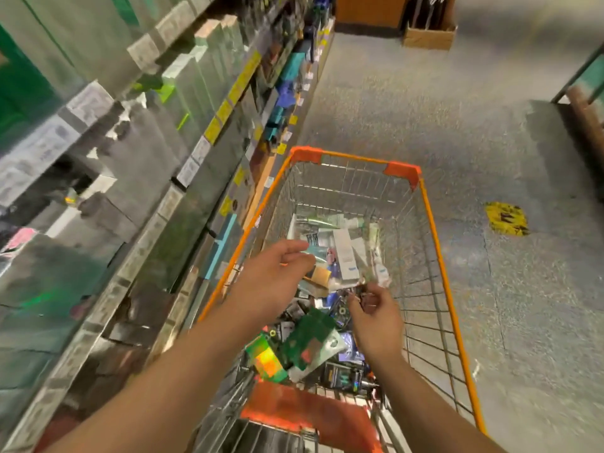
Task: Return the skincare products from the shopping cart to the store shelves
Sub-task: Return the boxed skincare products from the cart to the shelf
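Note:
An orange-rimmed wire shopping cart (434, 243) stands in front of me, holding several skincare products (346, 256): white tubes and boxes at the far end, green and dark packets (310, 341) nearer me. My left hand (277, 276) hovers over the cart's left side, fingers loosely curled, holding nothing I can see. My right hand (376, 318) is over the middle of the cart and pinches a small dark item (361, 291) at its fingertips. The store shelves (157, 165) run along the left, stocked with boxed products. The frame is blurred.
Yellow and white price tags (225, 109) line the shelf edges. A cardboard box (428, 35) sits on the floor at the far end of the aisle. A yellow floor marking (506, 219) lies right of the cart. Another rack edge (581, 103) shows at the right.

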Demonstrator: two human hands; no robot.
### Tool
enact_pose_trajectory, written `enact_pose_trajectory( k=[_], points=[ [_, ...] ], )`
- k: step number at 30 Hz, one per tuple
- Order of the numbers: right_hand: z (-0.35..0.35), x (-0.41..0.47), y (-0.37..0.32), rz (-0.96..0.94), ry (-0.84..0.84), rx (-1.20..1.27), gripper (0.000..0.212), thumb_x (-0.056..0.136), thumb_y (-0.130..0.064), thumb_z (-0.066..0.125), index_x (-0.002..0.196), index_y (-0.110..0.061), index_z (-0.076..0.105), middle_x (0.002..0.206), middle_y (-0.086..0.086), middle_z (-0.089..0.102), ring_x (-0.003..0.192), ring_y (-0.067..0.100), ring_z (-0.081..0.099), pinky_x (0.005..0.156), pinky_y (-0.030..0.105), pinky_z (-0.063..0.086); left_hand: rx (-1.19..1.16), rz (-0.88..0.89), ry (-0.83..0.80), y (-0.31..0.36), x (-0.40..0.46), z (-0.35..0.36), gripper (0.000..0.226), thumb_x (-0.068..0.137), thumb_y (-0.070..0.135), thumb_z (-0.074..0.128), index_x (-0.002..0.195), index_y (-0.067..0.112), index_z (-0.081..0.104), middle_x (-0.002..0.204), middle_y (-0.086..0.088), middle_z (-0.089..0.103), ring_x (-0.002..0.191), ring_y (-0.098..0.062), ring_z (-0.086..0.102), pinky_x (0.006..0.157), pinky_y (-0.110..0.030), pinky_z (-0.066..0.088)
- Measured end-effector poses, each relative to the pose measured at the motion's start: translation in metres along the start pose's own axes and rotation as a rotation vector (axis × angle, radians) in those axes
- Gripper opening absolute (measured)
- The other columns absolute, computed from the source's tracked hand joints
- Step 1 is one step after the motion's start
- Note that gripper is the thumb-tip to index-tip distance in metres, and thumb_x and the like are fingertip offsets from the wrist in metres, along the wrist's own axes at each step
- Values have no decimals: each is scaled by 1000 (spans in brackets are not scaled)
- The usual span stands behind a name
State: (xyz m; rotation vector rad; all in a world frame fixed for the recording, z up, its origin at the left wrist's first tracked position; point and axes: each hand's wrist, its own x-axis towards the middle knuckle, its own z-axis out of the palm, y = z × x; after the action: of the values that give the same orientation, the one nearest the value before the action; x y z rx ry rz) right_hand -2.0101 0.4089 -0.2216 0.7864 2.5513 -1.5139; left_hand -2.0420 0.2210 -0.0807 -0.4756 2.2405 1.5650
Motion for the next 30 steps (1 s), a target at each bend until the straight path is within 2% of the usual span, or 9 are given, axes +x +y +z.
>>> enact_pose_trajectory(
  k=[4,7,10,13,16,19,23,26,30],
  points=[
    [27,34,19,42,1,-33,49,87,-45,75,128,-21,61,109,-2,71,99,21,69,87,44,58,-78,-47,12,-15,34,15,27,81,51,68,107,46,71,110,12,70,104,-11,67,102,-47,53],
    [45,62,33,64,-3,-42,52,85,-44,76,128,-20,61,110,-1,70,96,19,69,86,47,60,-107,-80,23,-28,58,22,20,93,43,68,113,44,70,112,12,70,101,-19,69,97,-48,56],
    [59,86,41,84,-9,-45,51,86,-36,78,130,-14,61,108,4,71,89,19,69,84,42,59,-92,-84,37,-43,79,29,24,95,42,66,119,38,68,113,11,70,102,-15,69,98,-48,56],
    [71,107,51,126,-17,-34,34,87,-24,80,114,-16,61,102,1,73,88,19,70,84,38,59,-80,-92,34,-55,93,35,34,84,50,64,114,38,70,110,13,73,103,-18,69,99,-50,55],
    [84,123,61,155,-30,-18,37,85,-18,80,117,-16,62,105,0,73,88,16,70,83,36,59,-89,-126,15,-64,104,41,44,75,58,61,112,36,71,119,13,72,115,-17,66,104,-50,51],
    [95,138,61,136,-44,-64,49,84,-14,81,128,-9,60,114,4,69,92,18,64,81,28,51,-90,-130,-13,-77,115,51,31,82,50,61,108,35,68,129,3,67,123,-23,62,107,-53,49],
    [121,174,97,116,-19,-85,87,67,-35,83,146,-20,49,135,10,61,109,27,68,95,43,59,-134,-252,5,-94,116,53,22,79,49,66,99,44,73,119,16,71,115,-11,65,106,-45,50],
    [115,170,80,215,-37,-124,67,78,-18,87,137,-7,56,129,15,68,112,31,69,96,37,57,-130,-265,-42,-103,116,52,42,65,65,61,102,50,71,126,20,67,123,-7,60,111,-45,46],
    [113,176,85,237,-86,-198,50,88,-25,81,130,-7,61,127,13,70,116,32,67,94,35,53,-59,-217,-21,-105,111,49,48,75,59,55,117,39,67,125,17,67,120,-11,62,107,-45,49]
  ],
)
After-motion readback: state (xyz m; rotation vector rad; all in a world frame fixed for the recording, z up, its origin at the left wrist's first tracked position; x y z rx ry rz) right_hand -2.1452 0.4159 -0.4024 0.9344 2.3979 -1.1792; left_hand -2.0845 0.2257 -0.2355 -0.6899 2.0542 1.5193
